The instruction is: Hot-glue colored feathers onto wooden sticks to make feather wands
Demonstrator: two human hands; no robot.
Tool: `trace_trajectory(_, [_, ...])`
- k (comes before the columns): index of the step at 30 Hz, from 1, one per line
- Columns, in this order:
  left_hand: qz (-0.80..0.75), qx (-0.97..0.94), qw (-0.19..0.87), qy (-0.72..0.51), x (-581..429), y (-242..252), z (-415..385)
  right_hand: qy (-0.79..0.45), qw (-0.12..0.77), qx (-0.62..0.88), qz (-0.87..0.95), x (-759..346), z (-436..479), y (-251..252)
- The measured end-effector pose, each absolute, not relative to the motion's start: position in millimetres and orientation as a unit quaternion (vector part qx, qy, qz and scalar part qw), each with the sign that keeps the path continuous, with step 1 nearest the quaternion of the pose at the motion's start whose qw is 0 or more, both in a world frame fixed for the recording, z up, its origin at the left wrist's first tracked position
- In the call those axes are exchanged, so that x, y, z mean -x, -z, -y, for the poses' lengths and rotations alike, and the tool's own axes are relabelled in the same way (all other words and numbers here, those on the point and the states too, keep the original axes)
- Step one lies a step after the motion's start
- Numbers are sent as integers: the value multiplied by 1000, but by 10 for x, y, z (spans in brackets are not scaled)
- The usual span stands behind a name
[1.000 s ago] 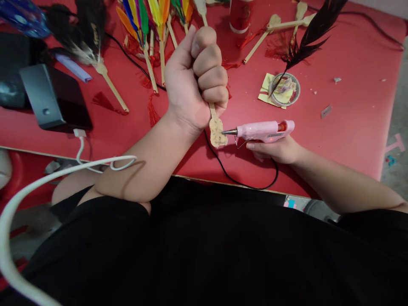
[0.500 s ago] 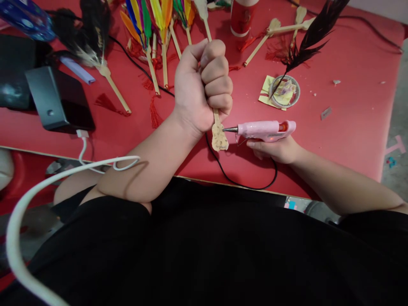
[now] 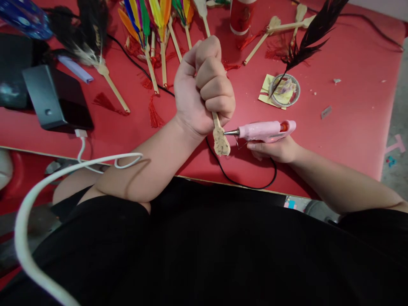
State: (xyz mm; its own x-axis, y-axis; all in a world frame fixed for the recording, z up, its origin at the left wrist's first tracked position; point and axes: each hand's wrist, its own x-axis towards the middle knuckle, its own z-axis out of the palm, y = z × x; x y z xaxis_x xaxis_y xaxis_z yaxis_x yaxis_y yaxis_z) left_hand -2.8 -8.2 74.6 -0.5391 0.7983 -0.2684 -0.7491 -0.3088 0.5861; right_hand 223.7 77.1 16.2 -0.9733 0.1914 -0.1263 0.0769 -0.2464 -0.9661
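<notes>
My left hand (image 3: 207, 83) is closed in a fist around a wooden fan handle (image 3: 221, 142), its wide, blotched head sticking out below the fist toward my body. The middle of the handle is hidden by my fingers. In my right hand (image 3: 277, 148) is a pink hot glue gun (image 3: 263, 131), lying sideways with its metal nozzle pointing left. The nozzle tip is at the right edge of the wooden head; whether it touches, I cannot tell. Above the fist a pale wooden stick (image 3: 206, 26) shows; whether it belongs to the held handle is unclear.
Colourful feather fans (image 3: 159, 21) and a black feather fan (image 3: 92, 38) lie on the red table (image 3: 350, 153). Nearby are a red cup (image 3: 240, 17), bare handles (image 3: 259, 49), a small dish (image 3: 298, 95), a blade (image 3: 326, 112) and a black box (image 3: 60, 100). A white cable (image 3: 28, 204) loops over my left forearm.
The wooden head has moved slightly down and right, and my left fist has turned a little. The glue gun has stayed nearly in place, its nozzle still by the head's edge.
</notes>
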Motion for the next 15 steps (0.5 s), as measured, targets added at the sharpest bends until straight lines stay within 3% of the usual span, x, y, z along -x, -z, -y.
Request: trace_trajectory(15, [-362, -15, 421, -831, -84, -798, 117, -769, -13, 150, 622, -2307, -737, -194])
